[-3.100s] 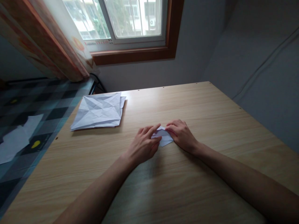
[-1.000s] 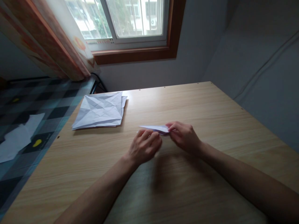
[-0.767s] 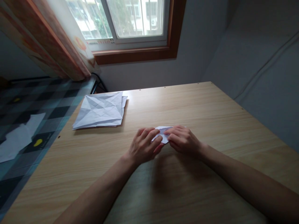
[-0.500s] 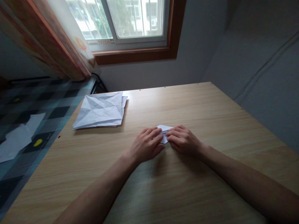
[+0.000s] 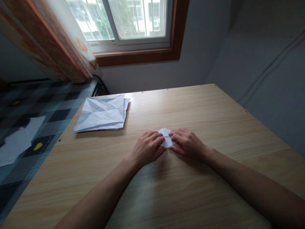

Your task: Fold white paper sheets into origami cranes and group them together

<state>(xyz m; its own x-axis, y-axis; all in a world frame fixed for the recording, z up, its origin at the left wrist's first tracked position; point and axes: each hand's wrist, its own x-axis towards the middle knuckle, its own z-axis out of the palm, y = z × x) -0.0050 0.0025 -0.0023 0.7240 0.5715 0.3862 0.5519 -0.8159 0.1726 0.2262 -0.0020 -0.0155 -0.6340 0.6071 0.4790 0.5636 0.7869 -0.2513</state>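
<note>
A small piece of folded white paper (image 5: 167, 142) lies near the middle of the wooden table (image 5: 205, 108), with a crease line running across it. My left hand (image 5: 149, 146) grips its left side, fingers on top and thumb at the near edge. On the right side, my right hand (image 5: 187, 142) pinches the paper the same way, its fingers curled over it. Both hands cover the paper's side ends, so only its middle shows.
A stack of creased white paper sheets (image 5: 102, 113) sits at the table's far left corner. Left of the table, more white paper (image 5: 21, 140) lies on a checked cloth (image 5: 52, 119). A window (image 5: 140, 19) and a curtain (image 5: 69, 47) are behind.
The fingers have shifted slightly on the folded paper, and the thumbs have come in at its near edge. More of the paper's middle shows, lying flatter.
</note>
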